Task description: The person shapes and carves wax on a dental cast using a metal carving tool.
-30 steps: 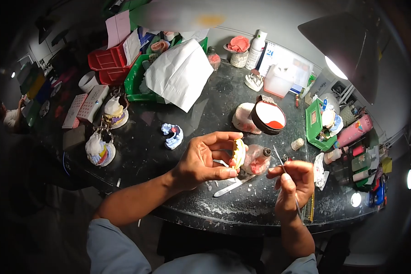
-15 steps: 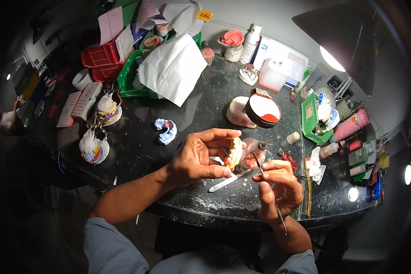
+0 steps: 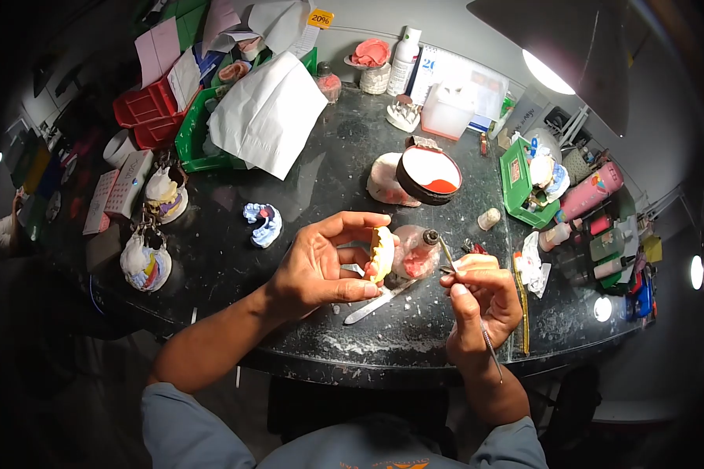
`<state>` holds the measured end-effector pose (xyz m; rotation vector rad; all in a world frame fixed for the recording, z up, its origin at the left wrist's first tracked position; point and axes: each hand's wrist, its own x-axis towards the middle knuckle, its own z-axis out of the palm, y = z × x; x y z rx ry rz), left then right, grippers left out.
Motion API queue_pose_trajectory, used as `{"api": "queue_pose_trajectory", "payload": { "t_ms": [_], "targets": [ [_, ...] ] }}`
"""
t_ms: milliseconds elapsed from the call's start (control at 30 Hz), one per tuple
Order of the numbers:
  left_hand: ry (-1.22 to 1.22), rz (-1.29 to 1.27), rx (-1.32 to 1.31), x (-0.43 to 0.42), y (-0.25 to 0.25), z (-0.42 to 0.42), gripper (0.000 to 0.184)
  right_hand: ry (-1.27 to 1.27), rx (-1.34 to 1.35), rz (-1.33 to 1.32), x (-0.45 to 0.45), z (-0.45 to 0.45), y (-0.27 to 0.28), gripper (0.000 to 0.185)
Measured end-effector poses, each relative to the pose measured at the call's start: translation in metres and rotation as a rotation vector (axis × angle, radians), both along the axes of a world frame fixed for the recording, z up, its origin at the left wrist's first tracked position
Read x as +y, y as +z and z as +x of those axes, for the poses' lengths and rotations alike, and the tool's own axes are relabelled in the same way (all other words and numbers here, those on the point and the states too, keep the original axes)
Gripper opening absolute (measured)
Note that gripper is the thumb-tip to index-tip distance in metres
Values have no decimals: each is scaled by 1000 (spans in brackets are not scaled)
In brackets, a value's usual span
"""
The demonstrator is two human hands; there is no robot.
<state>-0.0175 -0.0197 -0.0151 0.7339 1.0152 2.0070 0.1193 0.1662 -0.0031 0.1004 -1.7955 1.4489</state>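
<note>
My left hand (image 3: 314, 266) is closed around a yellow dental model (image 3: 381, 256), thumb below and fingers above, with its row of teeth facing right. In my right hand (image 3: 485, 301) a thin metal wax carver (image 3: 447, 252) is pinched between thumb and fingers. Its upper tip points up beside the neck of a glass spirit burner (image 3: 416, 258) with pink stuff in it; whether they touch I cannot tell. The carver's lower end sticks out below the palm. Under the left hand a wax knife (image 3: 371, 306) lies on the bench.
Behind the hands sits a round tin of white and red material (image 3: 430, 173). A blue dental cast (image 3: 263, 224) lies left, near two mounted casts (image 3: 146, 262). Green bins (image 3: 199, 137) and papers stand at back left. A lamp (image 3: 559, 59) hangs at upper right.
My right hand has moved the carver away from the dental model, its tip now more upright beside the burner. The left hand keeps its hold. The whole view has shifted slightly.
</note>
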Motion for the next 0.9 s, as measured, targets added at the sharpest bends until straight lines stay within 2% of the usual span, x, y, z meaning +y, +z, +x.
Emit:
{"api": "queue_pose_trajectory", "payload": {
  "t_ms": [67, 100, 233, 367, 567, 900],
  "targets": [
    [-20, -1, -33, 0, 3, 2, 81, 24, 65, 199, 4, -1, 0, 16],
    [-31, 2, -40, 0, 2, 1, 82, 36, 80, 132, -6, 0, 1, 17],
    [-73, -2, -60, 0, 1, 1, 82, 154, 138, 265, -14, -3, 2, 25],
    [-92, -8, -56, -1, -3, 1, 82, 228, 128, 250, -17, -2, -7, 21],
    [-74, -16, 4, 0, -3, 2, 76, 189, 121, 366, -17, -2, -6, 24],
    [284, -97, 318, 3, 2, 16, 71, 242, 120, -7, -30, -1, -16, 14]
  ]
}}
